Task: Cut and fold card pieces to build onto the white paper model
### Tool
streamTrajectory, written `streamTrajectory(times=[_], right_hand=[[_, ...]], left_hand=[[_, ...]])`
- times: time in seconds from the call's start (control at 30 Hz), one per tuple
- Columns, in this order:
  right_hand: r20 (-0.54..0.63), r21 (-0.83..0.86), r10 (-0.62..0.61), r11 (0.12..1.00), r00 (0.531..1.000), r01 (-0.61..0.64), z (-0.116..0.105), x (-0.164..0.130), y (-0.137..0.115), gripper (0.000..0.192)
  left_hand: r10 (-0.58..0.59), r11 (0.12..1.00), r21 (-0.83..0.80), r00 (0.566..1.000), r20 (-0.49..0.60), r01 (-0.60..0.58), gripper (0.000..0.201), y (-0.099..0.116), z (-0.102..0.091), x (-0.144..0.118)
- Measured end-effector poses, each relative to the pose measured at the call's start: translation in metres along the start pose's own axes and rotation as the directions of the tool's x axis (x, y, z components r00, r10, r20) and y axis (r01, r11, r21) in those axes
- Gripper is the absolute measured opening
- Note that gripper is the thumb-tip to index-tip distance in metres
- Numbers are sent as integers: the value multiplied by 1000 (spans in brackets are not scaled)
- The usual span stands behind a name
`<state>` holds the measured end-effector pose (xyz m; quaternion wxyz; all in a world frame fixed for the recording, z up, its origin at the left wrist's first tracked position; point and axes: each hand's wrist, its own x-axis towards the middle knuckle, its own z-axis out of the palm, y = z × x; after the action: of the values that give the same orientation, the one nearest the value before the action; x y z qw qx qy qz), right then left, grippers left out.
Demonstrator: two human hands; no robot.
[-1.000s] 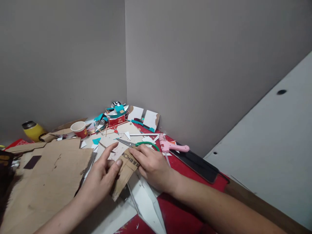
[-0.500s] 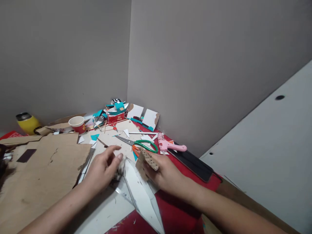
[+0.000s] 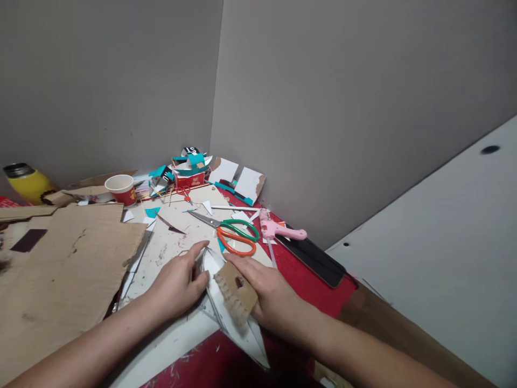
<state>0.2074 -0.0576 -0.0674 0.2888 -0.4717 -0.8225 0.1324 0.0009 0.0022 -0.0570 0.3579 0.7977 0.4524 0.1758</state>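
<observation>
A long white paper boat (image 3: pixel 214 265) with raised sides and a pointed far end lies slantwise between my hands. My left hand (image 3: pixel 177 283) has its thumb and index finger closed on the boat's left side near that tip. In my right hand (image 3: pixel 274 288) is a small piece of brown corrugated cardboard (image 3: pixel 238 293) with a torn edge and a dark mark, held tilted over the boat's hollow. The cardboard hides part of the boat's middle. Beyond my right hand lie scissors (image 3: pixel 238 252) with one green and one orange handle, blades pointing left.
A pink glue gun (image 3: pixel 283 229) and a black phone (image 3: pixel 315 261) lie at right. Large brown cardboard (image 3: pixel 60 269) covers the left. Behind stand a paper cup (image 3: pixel 123 191), a yellow bottle (image 3: pixel 32 186) and small paper boats (image 3: pixel 191 167). Grey walls meet behind the table.
My right hand has turned the cardboard piece flat side up and brought it over the boat. My left hand has moved in to the boat's tip. The view has shifted slightly.
</observation>
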Motion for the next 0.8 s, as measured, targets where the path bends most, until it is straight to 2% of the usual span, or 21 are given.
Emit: streamTrajectory(times=[0.1, 0.27, 0.47, 0.57, 0.63, 0.7, 0.8], right_hand=[[127, -135, 66, 990, 990, -49, -1, 2, -5, 57], [274, -320, 122, 947, 954, -30, -1, 4, -7, 68], [270, -315, 97, 949, 958, -7, 4, 3, 1, 71], [294, -304, 114, 953, 949, -20, 5, 3, 3, 74], [307, -301, 143, 953, 941, -46, 5, 3, 3, 75], [313, -281, 148, 958, 938, -57, 4, 4, 2, 76], [305, -231, 133, 971, 943, -62, 2, 5, 2, 75]], left_hand=[[0, 999, -53, 1000, 18, 1, 63, 2, -1, 0], [19, 998, -59, 1000, 3, -19, 59, 1, -1, 0], [11, 998, -59, 1000, 25, -9, 57, 2, -1, 2], [-20, 990, -137, 1000, -1, 20, 55, 8, -9, 1], [-66, 978, -197, 998, -7, 63, 45, 17, -17, -2], [-102, 969, -216, 992, 75, 116, 37, 26, -24, -7], [-137, 970, -164, 959, 247, 181, 34, 37, -27, -16]])
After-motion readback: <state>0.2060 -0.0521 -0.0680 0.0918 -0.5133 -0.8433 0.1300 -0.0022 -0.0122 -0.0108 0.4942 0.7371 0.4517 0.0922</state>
